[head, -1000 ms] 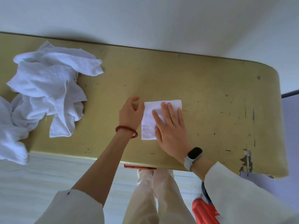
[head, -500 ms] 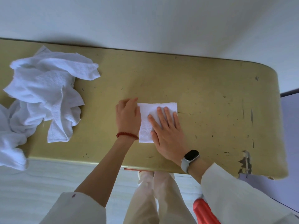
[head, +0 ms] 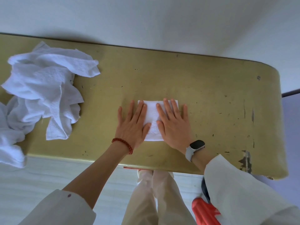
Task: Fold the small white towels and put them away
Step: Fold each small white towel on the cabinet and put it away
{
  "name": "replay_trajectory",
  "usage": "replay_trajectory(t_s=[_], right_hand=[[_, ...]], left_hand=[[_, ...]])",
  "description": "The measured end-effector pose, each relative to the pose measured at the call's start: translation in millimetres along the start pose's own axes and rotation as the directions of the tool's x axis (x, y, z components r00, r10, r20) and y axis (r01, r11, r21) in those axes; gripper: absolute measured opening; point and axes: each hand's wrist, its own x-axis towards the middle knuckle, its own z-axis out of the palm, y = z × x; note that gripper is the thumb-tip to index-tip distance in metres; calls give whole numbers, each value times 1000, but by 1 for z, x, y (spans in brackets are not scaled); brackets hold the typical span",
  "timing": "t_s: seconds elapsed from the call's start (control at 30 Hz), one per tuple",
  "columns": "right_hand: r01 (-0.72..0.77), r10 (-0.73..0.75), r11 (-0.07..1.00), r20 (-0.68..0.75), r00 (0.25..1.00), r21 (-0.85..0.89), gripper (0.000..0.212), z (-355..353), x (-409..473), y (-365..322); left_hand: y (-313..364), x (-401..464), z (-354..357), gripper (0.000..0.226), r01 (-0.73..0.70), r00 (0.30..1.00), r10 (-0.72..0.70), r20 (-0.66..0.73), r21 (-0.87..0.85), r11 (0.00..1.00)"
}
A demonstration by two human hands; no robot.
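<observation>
A small folded white towel [head: 152, 120] lies flat near the middle of the yellow table [head: 203, 95]. My left hand [head: 132, 125], with a red bead bracelet, presses flat on the towel's left side, fingers straight. Over the towel's right side my right hand [head: 174, 124], with a watch on its wrist, lies flat too, fingers spread. The two hands cover most of the towel. A heap of unfolded white towels [head: 42, 91] sits at the table's left end, part of it hanging over the front edge.
The table's back edge runs along a white wall [head: 146, 21]. Its right end is rounded, with chipped paint [head: 245, 161] at the front corner. A red object [head: 204, 211] shows below the table beside my legs.
My left hand came from beside the towel's left edge onto the towel and flattened out. My right hand slid to the towel's right side. Both now press it flat.
</observation>
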Motion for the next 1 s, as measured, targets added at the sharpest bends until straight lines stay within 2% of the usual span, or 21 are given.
replay_trajectory(t_s=[0.13,0.27,0.33,0.4,0.5,0.57,0.63,0.73,0.8,0.9,1.0], right_hand=[[26,-25,999,-34,999,38,47,-7,1,8],[50,-43,997,-117,992,62,40,-22,0,26],[96,-89,993,-103,991,70,41,-26,-7,29],[178,-175,963,-34,984,202,42,-28,-22,25],[223,-294,841,72,953,493,40,-33,-46,7],[100,-227,759,119,967,643,41,-35,-51,-2],[-22,-73,709,103,992,705,37,-36,-45,-2],[-132,209,714,-29,978,688,21,-38,-17,7],[-225,314,742,-30,949,631,21,-41,8,12],[-259,243,829,99,965,495,25,-41,43,15],[-284,204,860,226,953,423,24,-46,63,7]], left_hand=[[-11,4,-1,67,-62,998,62,-6,23,998],[-19,17,-15,51,-121,983,132,-125,92,988],[-19,29,-21,38,-116,972,137,-190,119,986],[-17,43,-24,35,-56,967,85,-239,125,991],[-10,59,-27,39,22,957,17,-291,131,991],[-4,62,-27,35,41,938,1,-346,112,993],[1,54,-26,24,74,906,-54,-420,34,997],[7,19,-20,26,121,873,-160,-461,-114,986],[12,-10,-10,23,111,878,-170,-448,-155,982],[17,-34,5,26,125,906,-175,-385,-152,980],[18,-35,12,27,151,906,-207,-370,-174,973]])
